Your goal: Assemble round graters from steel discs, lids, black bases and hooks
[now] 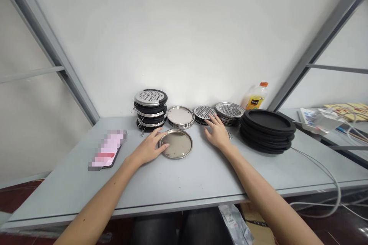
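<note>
My left hand (148, 147) is at the left rim of a shallow round metal plate (177, 144) lying on the table, thumb and fingers holding its edge. My right hand (217, 132) reaches forward with fingers spread and nothing in it. Its fingertips are over the near right edge of a stack of round metal discs with raised grater-like teeth (204, 112); whether they touch it I cannot tell. Behind the held plate is a stack of similar metal plates (180, 116). Right of the toothed discs stands a stack of perforated metal discs (230, 110).
At the back left is a stack of black-rimmed assemblies with perforated tops and wire clips (151, 109). Black rings (267, 132) are piled on the right, before an orange-capped bottle (257, 96). A phone (107, 149) lies left on the grey table (161, 187); a white cable (319, 166) hangs right.
</note>
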{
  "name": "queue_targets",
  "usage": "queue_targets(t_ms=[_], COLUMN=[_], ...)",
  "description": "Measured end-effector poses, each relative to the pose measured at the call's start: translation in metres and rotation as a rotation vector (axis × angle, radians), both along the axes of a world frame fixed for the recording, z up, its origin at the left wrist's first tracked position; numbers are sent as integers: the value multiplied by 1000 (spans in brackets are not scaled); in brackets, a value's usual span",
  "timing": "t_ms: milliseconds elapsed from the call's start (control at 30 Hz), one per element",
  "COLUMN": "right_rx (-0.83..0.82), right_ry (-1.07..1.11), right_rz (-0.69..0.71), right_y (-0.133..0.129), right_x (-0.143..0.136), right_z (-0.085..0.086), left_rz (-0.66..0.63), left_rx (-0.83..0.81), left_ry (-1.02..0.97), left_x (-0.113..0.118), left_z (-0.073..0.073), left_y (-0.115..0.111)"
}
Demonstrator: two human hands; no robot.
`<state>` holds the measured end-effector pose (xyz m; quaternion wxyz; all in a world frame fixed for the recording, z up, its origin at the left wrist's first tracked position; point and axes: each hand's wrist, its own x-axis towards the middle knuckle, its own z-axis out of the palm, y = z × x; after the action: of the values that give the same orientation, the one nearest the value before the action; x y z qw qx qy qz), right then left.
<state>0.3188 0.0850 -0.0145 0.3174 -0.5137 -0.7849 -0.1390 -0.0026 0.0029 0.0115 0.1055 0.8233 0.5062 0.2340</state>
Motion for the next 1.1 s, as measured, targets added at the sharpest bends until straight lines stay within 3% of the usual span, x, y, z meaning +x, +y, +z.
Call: queue_targets(t_ms=[533, 767, 967, 1100], right_rx=[10, 61, 109, 172], right_ry=[24, 35, 108, 202], right_rz=[-65, -124, -94, 3], right_y=[1, 6, 4, -7], right_x=[2, 2, 2, -6], right_z=[0, 2, 10, 19], left_rz=[-46, -100, -155, -153], left_rx=[11, 34, 31, 46], left_ry=[-29, -49, -46, -70], left_x=[-1, 3, 6, 8], left_z=[-3, 5, 9, 8], left_y=[1, -3, -6, -6])
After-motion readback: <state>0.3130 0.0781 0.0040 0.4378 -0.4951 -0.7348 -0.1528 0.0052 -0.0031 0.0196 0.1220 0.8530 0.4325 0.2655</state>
